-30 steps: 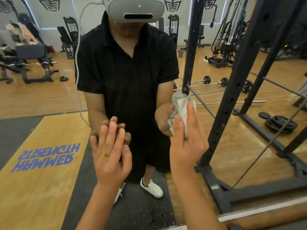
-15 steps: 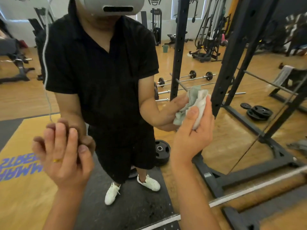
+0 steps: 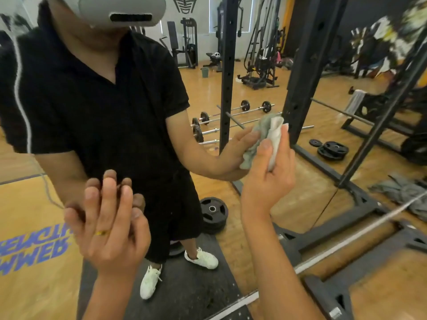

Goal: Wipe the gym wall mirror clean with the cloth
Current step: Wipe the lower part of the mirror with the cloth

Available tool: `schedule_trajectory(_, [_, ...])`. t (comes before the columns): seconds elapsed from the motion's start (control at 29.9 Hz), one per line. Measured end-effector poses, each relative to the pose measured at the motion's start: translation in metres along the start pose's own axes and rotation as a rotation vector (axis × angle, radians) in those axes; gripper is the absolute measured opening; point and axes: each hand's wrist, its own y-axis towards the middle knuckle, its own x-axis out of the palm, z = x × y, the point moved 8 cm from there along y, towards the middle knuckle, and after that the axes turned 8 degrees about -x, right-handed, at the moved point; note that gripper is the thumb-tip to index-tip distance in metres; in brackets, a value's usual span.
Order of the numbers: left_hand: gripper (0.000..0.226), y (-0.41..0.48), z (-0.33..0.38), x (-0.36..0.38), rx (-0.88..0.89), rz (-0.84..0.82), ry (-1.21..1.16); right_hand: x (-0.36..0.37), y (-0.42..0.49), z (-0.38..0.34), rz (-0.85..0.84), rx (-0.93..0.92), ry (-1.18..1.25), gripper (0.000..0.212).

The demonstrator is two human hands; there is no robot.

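The wall mirror (image 3: 231,65) fills the view and reflects a person in a black shirt and the gym behind. My right hand (image 3: 269,174) grips a crumpled pale green-white cloth (image 3: 272,132) and presses it against the glass at mid height, right of centre. My left hand (image 3: 108,218), wearing a gold ring, lies flat on the mirror at the lower left with its fingers straight, meeting its own reflection.
A black power rack upright (image 3: 302,72) stands at the right with its base frame (image 3: 346,282) on the floor by the mirror's lower edge (image 3: 242,301). A grey cloth (image 3: 402,195) lies on the floor at far right. Weight plates and barbells appear in the reflection.
My right hand with the cloth has slid to the right across the glass. My left hand stays flat on the mirror. My head has turned right, bringing more of the rack into view.
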Motion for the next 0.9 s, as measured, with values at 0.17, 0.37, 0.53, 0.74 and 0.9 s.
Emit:
schedule_trajectory(0.17, [0.049,0.001,0.001,-0.001,0.006,0.005,-0.003,0.007,-0.009,-0.019,-0.210,-0.377,-0.102,0.034])
schedule_trajectory(0.37, [0.047,0.002,0.001,-0.003,0.024,0.042,0.007,-0.009,0.067,0.018,0.083,0.039,-0.047,0.038])
schedule_trajectory(0.53, [0.047,0.003,0.000,-0.002,0.032,0.045,0.003,0.006,0.024,-0.009,-0.092,-0.035,0.084,0.039])
schedule_trajectory(0.74, [0.045,0.004,0.001,-0.004,0.022,0.049,-0.032,-0.004,-0.004,-0.003,-0.313,-0.312,-0.154,0.035])
schedule_trajectory(0.9, [0.047,0.006,0.002,-0.004,0.026,0.048,-0.034,-0.015,0.035,0.026,0.025,0.176,-0.002,0.038])
